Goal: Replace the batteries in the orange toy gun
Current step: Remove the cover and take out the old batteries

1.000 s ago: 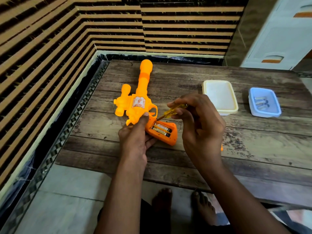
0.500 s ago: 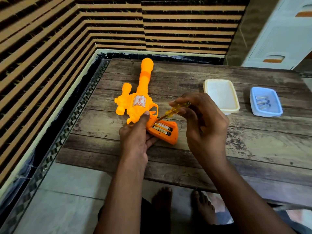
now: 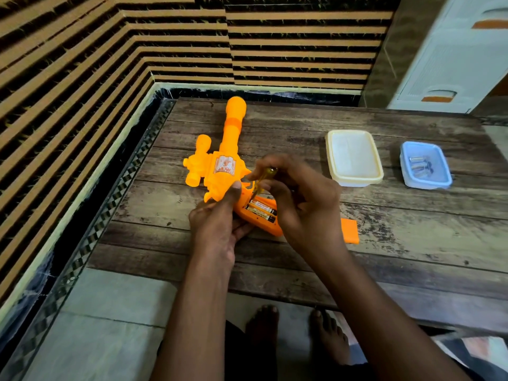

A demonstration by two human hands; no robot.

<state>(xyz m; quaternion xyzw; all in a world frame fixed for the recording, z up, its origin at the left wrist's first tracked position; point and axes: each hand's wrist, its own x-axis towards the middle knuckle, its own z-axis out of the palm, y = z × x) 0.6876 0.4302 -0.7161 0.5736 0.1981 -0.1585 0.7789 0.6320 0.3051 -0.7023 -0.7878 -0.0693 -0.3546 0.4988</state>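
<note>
While it lies on the weathered wooden table [image 3: 384, 243], the orange plastic toy gun [image 3: 220, 171] is steadied in the left hand [image 3: 217, 226] grip, batteries [image 3: 259, 210] exposed; right hand [image 3: 302, 204] pinches a yellow-handled screwdriver [image 3: 264, 176]; orange cover [image 3: 349, 231], cream lidded box [image 3: 354, 158], blue tray [image 3: 426, 166] of batteries follow.

Both hands are crowding the grip of the orange toy gun [image 3: 220, 171], the left hand [image 3: 217, 226] holding it and the right hand [image 3: 299, 204] holding a screwdriver [image 3: 262, 178] over the open battery compartment. An orange cover [image 3: 349, 231] is lying just right of them. Bare wooden table [image 3: 412, 243] is stretching rightward; a cream container [image 3: 354, 158] and a blue tray [image 3: 425, 165] are standing farther back.
</note>
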